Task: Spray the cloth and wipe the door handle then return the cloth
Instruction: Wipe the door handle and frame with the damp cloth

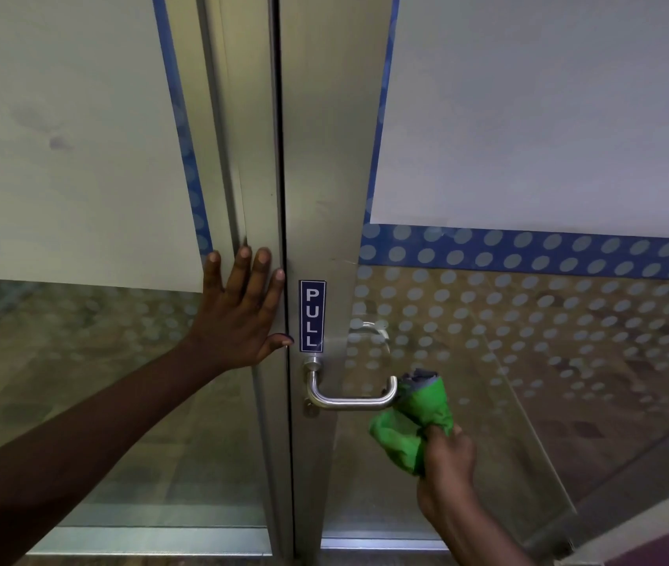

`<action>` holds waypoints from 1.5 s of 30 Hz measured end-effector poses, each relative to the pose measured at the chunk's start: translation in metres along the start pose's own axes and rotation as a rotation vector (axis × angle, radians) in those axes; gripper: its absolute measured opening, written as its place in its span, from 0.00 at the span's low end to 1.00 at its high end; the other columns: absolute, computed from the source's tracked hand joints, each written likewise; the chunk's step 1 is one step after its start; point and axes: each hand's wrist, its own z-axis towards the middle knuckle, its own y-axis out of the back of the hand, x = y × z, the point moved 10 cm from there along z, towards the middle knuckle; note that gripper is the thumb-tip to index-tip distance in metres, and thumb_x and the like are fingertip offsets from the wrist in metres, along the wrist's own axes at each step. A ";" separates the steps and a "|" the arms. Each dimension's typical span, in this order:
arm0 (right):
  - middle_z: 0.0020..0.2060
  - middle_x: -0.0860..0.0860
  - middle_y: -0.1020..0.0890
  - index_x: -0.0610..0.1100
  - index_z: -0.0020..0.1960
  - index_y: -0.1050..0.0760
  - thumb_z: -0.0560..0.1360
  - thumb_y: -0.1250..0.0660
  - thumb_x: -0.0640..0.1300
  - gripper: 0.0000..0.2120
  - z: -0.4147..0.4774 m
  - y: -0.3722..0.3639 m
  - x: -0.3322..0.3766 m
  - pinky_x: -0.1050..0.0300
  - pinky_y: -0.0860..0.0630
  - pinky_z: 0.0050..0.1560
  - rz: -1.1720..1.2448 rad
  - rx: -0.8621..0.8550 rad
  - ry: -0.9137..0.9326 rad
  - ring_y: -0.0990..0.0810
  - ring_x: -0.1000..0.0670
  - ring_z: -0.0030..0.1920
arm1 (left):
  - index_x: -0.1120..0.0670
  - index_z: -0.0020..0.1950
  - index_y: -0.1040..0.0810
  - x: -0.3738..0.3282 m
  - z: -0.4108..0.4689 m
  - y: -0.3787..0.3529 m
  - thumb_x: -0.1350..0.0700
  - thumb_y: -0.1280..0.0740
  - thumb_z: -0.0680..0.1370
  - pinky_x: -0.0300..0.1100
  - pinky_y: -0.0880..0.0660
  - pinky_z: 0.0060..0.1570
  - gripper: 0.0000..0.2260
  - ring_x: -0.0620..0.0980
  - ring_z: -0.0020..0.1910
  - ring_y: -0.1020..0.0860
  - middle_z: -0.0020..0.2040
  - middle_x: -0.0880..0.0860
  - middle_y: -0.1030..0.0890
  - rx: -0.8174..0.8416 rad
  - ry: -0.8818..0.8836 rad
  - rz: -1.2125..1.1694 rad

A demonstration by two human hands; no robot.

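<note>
A silver lever door handle [347, 401] sticks out of the metal door frame [324, 198], below a blue PULL sign [312, 316]. My right hand [447, 455] grips a bunched green cloth [414, 422] with a grey edge. The cloth presses against the handle's right end. My left hand [243, 312] lies flat with fingers spread on the left door's frame, beside the gap between the doors. No spray bottle is in view.
Both doors are glass with frosted white panels [549, 116] above and a blue dotted band [529, 251]. Through the lower glass I see a brown floor. A second handle [369, 332] shows behind the glass on the far side.
</note>
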 end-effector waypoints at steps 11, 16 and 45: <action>0.28 0.46 0.17 0.37 0.43 0.23 0.73 0.44 0.26 0.12 -0.044 -0.004 0.011 0.60 0.22 0.26 0.363 0.060 -0.088 0.19 0.49 0.27 | 0.61 0.79 0.47 0.001 -0.003 -0.002 0.32 0.54 0.78 0.69 0.57 0.75 0.40 0.64 0.79 0.54 0.81 0.63 0.54 0.041 0.000 -0.002; 0.57 0.31 0.21 0.29 0.61 0.26 0.68 0.40 0.34 0.22 -0.057 -0.017 0.016 0.30 0.28 0.59 0.548 0.290 -0.300 0.22 0.30 0.56 | 0.62 0.78 0.46 -0.001 -0.001 0.001 0.33 0.55 0.79 0.69 0.56 0.74 0.39 0.65 0.79 0.54 0.80 0.64 0.54 0.035 0.013 0.002; 0.59 0.32 0.21 0.33 0.64 0.25 0.75 0.37 0.47 0.23 -0.102 -0.096 -0.017 0.32 0.34 0.67 0.250 0.758 -0.520 0.23 0.32 0.60 | 0.65 0.76 0.44 0.017 -0.017 0.034 0.35 0.51 0.80 0.58 0.52 0.77 0.37 0.61 0.80 0.58 0.77 0.65 0.46 0.280 0.243 -0.035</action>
